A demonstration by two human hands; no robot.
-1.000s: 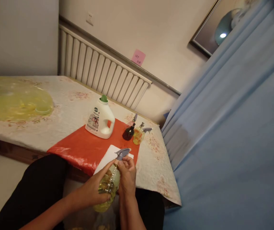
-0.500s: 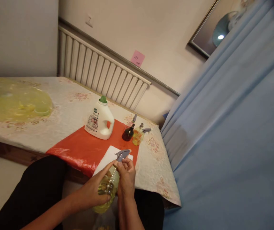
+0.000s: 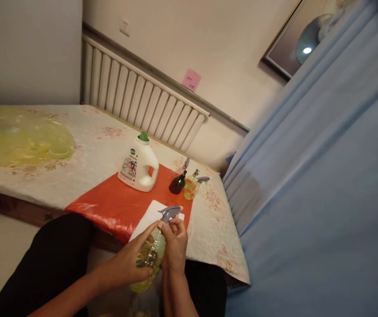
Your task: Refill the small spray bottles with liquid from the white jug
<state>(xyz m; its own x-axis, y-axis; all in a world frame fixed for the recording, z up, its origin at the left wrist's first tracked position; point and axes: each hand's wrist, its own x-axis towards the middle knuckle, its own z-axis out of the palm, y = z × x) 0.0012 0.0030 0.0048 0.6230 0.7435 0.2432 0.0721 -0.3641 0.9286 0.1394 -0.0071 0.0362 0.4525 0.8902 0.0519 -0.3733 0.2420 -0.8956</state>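
Over the lap at the table (image 3: 209,229) edge, left hand (image 3: 132,264) clasped the clear yellow-liquid spray bottle (image 3: 147,264) while right hand (image 3: 175,244) gripped its grey trigger head (image 3: 169,212), apparently mid-twist; further turning seemed due.

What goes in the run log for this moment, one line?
left hand: holds yellow spray bottle body | right hand: grip on grey trigger head neck | white detergent jug: upright on red mat

We are seeing the jug (image 3: 138,166) sitting on the mat (image 3: 116,204), which is lying on the table (image 3: 90,145). Right of the jug, two small bottles (image 3: 185,182) are standing side by side. Before them, a cloth (image 3: 146,218) is lying, with the spray bottle (image 3: 149,255) hanging between left hand (image 3: 131,264) and right hand (image 3: 176,246) at the near edge.
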